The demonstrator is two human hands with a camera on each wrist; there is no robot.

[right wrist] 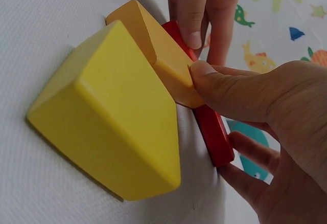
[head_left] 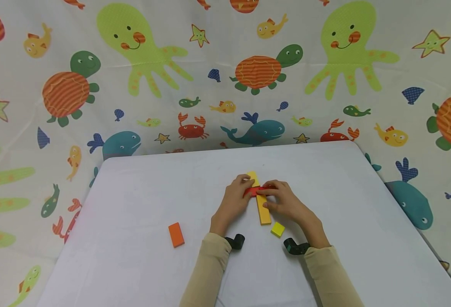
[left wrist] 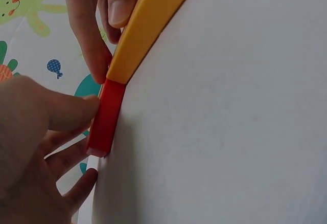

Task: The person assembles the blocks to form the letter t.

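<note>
A red block [head_left: 253, 192] lies crosswise between two yellow-orange blocks, the far one [head_left: 252, 177] behind it and the near one [head_left: 264, 215] running toward the person. My left hand [head_left: 234, 198] holds the left part of the red block, thumb [left wrist: 76, 112] on its near face. At the red block's right part is my right hand [head_left: 286, 204], its index finger on the block and other fingers [right wrist: 255, 150] at its end. The right thumb [right wrist: 205, 78] presses the near yellow-orange block. Part of the red block is hidden under the fingers.
A small yellow block [head_left: 277, 229] rests on the white table [head_left: 133, 204] just in front of the right hand. Farther left lies an orange block [head_left: 176, 235]. A sea-animal curtain [head_left: 217, 25] hangs behind the table's far edge. Both wrists carry black cameras.
</note>
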